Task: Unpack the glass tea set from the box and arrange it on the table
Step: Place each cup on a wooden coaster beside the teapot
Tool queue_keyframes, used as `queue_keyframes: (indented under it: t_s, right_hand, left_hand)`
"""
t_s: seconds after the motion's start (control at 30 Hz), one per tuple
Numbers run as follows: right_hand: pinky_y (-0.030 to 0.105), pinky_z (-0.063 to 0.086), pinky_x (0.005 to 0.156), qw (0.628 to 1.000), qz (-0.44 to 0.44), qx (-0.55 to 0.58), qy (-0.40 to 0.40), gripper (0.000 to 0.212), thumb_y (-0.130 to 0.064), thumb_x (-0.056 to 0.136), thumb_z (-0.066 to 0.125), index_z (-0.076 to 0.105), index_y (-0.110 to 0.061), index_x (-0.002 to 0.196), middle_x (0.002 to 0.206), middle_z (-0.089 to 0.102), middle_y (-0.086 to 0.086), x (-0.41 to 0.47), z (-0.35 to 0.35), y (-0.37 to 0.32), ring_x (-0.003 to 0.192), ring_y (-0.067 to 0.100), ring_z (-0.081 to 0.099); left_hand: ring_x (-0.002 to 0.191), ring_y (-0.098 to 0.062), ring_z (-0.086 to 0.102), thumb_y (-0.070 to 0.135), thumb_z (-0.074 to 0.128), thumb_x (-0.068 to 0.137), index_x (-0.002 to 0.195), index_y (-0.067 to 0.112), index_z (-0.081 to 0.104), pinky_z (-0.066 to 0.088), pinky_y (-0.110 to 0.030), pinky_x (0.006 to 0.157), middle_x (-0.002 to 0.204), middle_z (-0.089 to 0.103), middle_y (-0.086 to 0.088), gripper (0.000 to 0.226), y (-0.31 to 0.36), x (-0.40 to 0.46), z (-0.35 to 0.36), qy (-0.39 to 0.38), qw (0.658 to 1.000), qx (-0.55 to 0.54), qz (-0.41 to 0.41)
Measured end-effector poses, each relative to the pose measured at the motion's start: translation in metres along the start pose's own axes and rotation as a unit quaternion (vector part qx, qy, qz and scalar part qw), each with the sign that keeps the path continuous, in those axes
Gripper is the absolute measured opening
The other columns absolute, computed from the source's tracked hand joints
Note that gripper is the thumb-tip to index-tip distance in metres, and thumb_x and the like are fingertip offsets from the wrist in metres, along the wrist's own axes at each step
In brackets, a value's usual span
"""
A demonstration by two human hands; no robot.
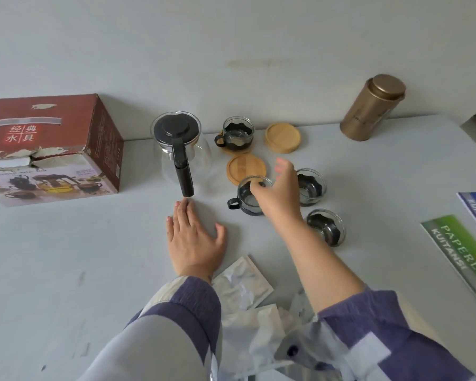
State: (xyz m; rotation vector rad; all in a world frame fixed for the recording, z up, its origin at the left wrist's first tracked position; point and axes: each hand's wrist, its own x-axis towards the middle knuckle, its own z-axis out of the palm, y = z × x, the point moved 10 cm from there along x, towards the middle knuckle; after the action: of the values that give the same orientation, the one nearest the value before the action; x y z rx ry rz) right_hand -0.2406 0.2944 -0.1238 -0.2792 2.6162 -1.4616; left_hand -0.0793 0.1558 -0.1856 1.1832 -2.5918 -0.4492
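Right hand point(278, 193) grips cup point(249, 195) rim (coaster point(246, 169) adjacent).

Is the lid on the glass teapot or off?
On: the black lid covers the mouth of the glass teapot, which stands upright.

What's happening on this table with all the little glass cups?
A person is laying out a glass tea set. The right hand grips the rim of a glass cup beside a bare wooden coaster. The left hand rests flat on the table. The teapot stands by the box; one cup already sits on a coaster.
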Motion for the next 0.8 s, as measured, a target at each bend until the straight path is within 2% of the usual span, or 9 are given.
queue_keyframes:
  t_s: [0.2,0.37,0.53,0.67,0.8]
  right_hand:
    - [0.037,0.031,0.111,0.999,0.0,0.03,0.023,0.085,-0.014,0.072,0.077,0.03,0.0,0.141,0.141,0.038,0.014,-0.037,0.015,0.037,0.132,0.026,0.039]
    - [0.03,0.03,0.111,0.999,-0.008,0.032,0.036,0.089,-0.02,0.071,0.079,0.029,-0.005,0.144,0.145,0.039,0.01,-0.036,0.023,0.045,0.135,0.023,0.037]
    - [0.03,0.037,0.103,0.997,-0.008,0.018,0.076,0.08,-0.025,0.07,0.079,0.041,-0.006,0.137,0.135,0.049,0.007,-0.033,0.021,0.045,0.127,0.023,0.046]
    - [0.028,0.04,0.095,0.997,-0.002,0.021,0.078,0.076,-0.029,0.067,0.08,0.045,-0.008,0.131,0.128,0.054,0.004,-0.027,0.017,0.041,0.121,0.022,0.05]
    - [0.03,0.043,0.097,0.996,-0.02,0.051,0.073,0.074,-0.027,0.066,0.082,0.047,-0.008,0.128,0.126,0.056,0.004,-0.012,0.014,0.018,0.117,0.021,0.053]
  left_hand:
    - [0.144,-0.019,0.018,0.046,0.04,0.078,0.146,0.003,0.026,0.006,-0.035,0.12,0.154,0.027,-0.008,0.081,-0.003,-0.001,0.004,-0.005,1.0,0.001,0.006]
    - [0.144,-0.019,0.018,0.044,0.043,0.079,0.145,0.003,0.028,0.005,-0.035,0.12,0.153,0.027,-0.008,0.079,-0.003,-0.001,0.004,0.003,1.0,-0.003,0.007]
    - [0.144,-0.019,0.018,0.044,0.044,0.079,0.144,0.004,0.028,0.005,-0.036,0.12,0.153,0.028,-0.007,0.078,-0.001,0.001,0.004,0.002,1.0,-0.004,0.009]
    - [0.144,-0.02,0.019,0.043,0.044,0.079,0.144,0.004,0.029,0.006,-0.036,0.12,0.152,0.029,-0.007,0.077,0.0,0.002,0.003,0.003,1.0,-0.006,0.007]
    - [0.144,-0.019,0.018,0.044,0.044,0.079,0.145,0.005,0.028,0.005,-0.036,0.12,0.153,0.028,-0.006,0.078,0.0,0.002,0.002,0.001,1.0,-0.003,0.003]
